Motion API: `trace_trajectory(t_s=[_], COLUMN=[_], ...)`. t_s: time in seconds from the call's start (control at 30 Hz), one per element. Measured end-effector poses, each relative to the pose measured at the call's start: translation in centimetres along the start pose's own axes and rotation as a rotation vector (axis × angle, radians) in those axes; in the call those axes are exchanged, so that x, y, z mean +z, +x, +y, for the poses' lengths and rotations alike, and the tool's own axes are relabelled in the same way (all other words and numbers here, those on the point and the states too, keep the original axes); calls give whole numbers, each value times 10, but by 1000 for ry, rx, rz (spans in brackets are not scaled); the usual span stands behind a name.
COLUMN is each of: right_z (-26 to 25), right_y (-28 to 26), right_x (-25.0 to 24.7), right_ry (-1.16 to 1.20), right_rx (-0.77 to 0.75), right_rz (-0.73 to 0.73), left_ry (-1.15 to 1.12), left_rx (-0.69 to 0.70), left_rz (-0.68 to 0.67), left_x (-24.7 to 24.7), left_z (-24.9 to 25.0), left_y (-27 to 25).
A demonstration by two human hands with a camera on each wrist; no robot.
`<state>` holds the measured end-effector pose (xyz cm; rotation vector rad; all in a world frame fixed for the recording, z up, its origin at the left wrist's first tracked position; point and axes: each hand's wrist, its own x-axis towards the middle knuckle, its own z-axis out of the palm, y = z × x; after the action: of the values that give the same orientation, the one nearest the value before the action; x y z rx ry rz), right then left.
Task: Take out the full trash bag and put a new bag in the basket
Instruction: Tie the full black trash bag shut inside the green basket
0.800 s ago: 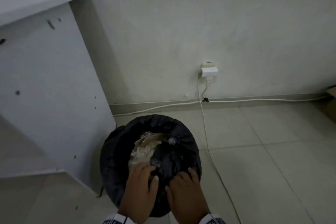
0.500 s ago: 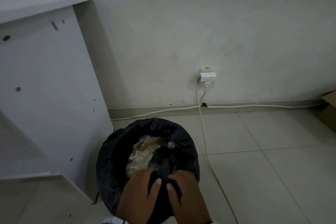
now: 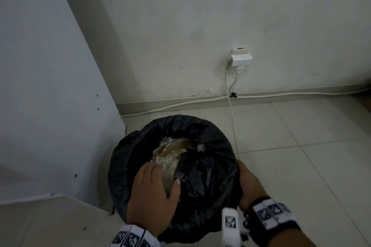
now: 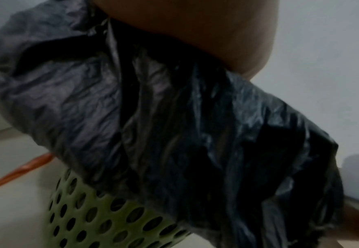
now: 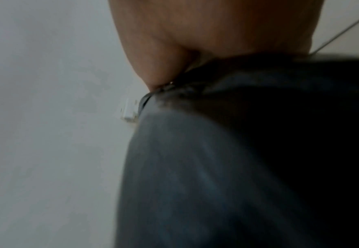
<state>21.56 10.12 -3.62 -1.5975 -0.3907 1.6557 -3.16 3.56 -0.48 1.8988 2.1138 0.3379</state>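
A black trash bag (image 3: 210, 166) lines a round basket on the tiled floor, its edge folded down over the rim. In the left wrist view the basket (image 4: 102, 218) is green with round holes. Pale crumpled trash (image 3: 170, 152) fills the opening. My left hand (image 3: 160, 176) lies on the near left of the bag's top, fingers stretched over the trash and thumb out to the right. My right hand (image 3: 249, 182) cups the bag's folded edge at the right rim. Its fingers curl round the side and are hidden there.
A white cabinet panel (image 3: 50, 86) stands close on the basket's left. A wall socket (image 3: 241, 59) with a plug sits behind, and a white cable (image 3: 232, 122) runs down past the basket's right side. An orange object (image 4: 23, 169) lies on the floor by the basket.
Both hands were together at the bag's near rim. The right hand has slid out to the right rim and the left has moved up onto the bag's top. The view has come closer.
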Motion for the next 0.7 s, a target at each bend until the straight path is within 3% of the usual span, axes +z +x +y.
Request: trace_trajectory(t_s=[0.07,0.17,0.2,0.27,0.4,0.47,0.53,0.6,0.7], right_z=[-22,-48,-52,-61,-65,-71,-76,-82,-91], right_y=[-1,14,12,9,8,9,13,15,12], right_x=[0,-7,-6,3,19,23,22,16,11], right_ry=[-56,88,78,-91,-274,-258,-319,-516,-803], right_rx=[-33,-63,-135,-261,-350,-282,-198,-133,-94], right_rz=[11,5,-14,36,176,214,151,60,61], left_ry=[-6,-17,-14,-5,2,-5,-5,-5,-19], left_rx=[5,43,41,38,54,68,80,80,81], left_rz=[-2,17,2,-24,-31,-13,10,21,34], left_x=[0,-1,-2,-3,-2,-2,-2,-2,-2], left_z=[-1,0,0,-1,-2,-3,-2,-1,-1], left_y=[0,-1,-1,0,0,0,-1,-2,-2])
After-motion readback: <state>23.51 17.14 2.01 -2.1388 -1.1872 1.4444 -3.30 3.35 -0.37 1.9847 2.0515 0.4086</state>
